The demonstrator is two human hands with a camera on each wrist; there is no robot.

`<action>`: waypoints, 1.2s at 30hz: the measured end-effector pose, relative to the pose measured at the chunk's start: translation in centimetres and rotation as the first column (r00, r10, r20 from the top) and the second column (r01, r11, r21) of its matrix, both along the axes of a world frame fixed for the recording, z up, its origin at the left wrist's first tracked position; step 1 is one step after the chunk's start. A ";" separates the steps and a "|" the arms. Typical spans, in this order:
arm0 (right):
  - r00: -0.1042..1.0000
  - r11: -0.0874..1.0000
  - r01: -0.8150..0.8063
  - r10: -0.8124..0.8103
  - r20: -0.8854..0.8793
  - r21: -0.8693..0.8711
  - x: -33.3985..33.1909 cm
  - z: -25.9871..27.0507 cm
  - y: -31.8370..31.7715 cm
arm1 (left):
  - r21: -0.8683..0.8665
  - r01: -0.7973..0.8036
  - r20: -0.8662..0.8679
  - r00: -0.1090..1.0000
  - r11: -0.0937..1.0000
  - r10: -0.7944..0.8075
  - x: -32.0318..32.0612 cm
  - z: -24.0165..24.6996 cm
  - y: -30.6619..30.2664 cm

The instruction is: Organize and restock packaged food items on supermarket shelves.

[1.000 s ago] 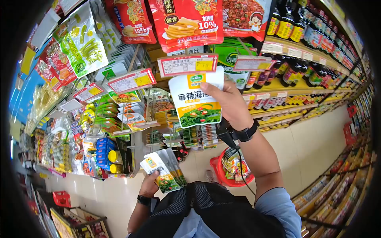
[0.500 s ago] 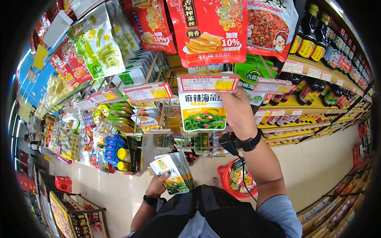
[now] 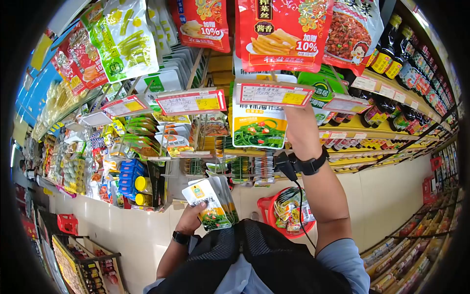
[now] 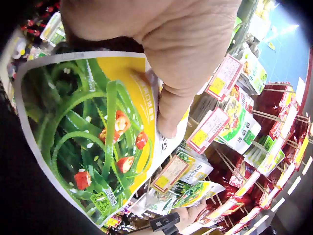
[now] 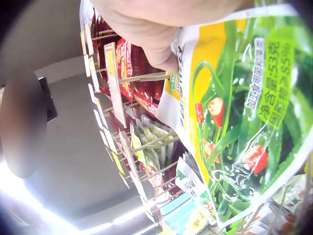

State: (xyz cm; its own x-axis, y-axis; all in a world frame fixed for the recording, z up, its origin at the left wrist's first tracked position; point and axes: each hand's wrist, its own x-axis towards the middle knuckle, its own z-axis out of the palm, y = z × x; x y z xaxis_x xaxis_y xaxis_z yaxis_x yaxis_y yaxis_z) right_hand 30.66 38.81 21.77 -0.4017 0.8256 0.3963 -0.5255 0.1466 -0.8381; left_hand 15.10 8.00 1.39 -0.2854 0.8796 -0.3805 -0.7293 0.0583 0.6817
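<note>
In the head view, my right hand (image 3: 298, 127) reaches up to a hook, its fingers partly hidden behind a price tag (image 3: 274, 94). It grips a white and yellow packet of shredded kelp (image 3: 258, 131) printed with green strands and red chilli. The right wrist view has the thumb pressed on the front of that packet (image 5: 230, 117). Lower down, near the body, my left hand (image 3: 190, 219) holds a fanned stack of several matching packets (image 3: 208, 198). Its thumb lies across the front packet (image 4: 93, 132) in the left wrist view.
Large red pickle packets (image 3: 281, 41) hang just above the right hand. Other hooks with tags (image 3: 191, 101) stick out to the left. Sauce bottles (image 3: 387, 59) line the shelves at right. On the floor stands a red basket (image 3: 267, 208) with packets in it.
My right hand has moved up and inward with its packet, so the thumb and packet top now pass behind the price tag. The left hand keeps its stack low. The head view has shifted.
</note>
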 end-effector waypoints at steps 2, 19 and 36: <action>1.000 1.000 0.009 -0.009 -0.006 -0.020 -0.5 0.6 0.7 | 0.007 0.011 0.000 1.000 1.000 -0.011 0.0 0.6 0.3; 0.747 0.810 -0.370 0.550 0.373 -0.455 8.8 -9.7 -12.7 | 0.153 0.279 -0.038 0.960 0.948 -0.277 3.9 6.7 6.3; 0.966 0.916 -0.176 0.231 0.117 -0.360 9.4 -4.8 -7.3 | 0.223 0.154 0.093 0.980 0.963 -0.178 2.9 1.7 4.1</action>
